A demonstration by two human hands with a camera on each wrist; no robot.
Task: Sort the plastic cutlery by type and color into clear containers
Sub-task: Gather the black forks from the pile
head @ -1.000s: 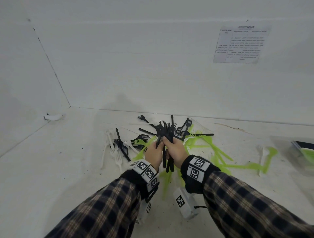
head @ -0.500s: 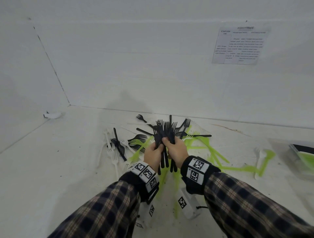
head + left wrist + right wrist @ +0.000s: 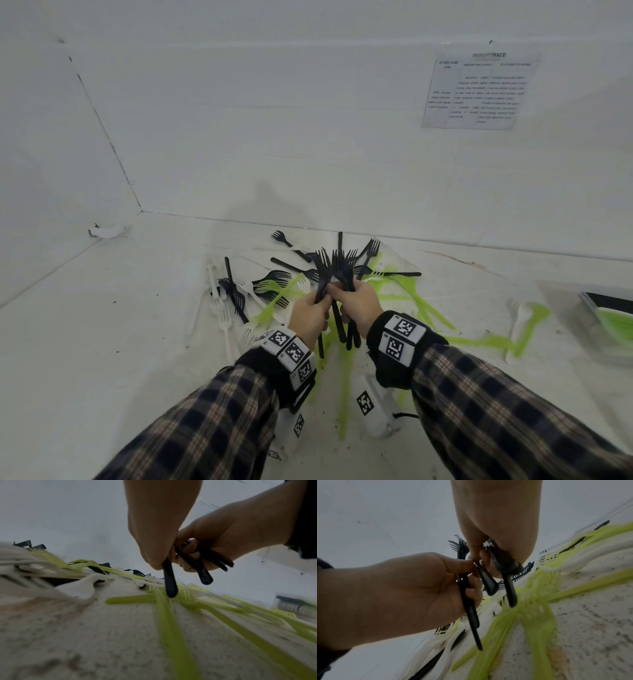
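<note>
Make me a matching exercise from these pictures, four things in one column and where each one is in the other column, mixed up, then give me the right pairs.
Things:
1. bundle of black forks
2. clear container
3. printed sheet
4. loose white forks

Places:
A. stuck on the back wall, upper right
B. on the table left of the hands
C. gripped between the left hand and the right hand
D. at the table's far right edge, with green and black pieces inside

Pairs: 1-C, 2-D, 3-A, 4-B
</note>
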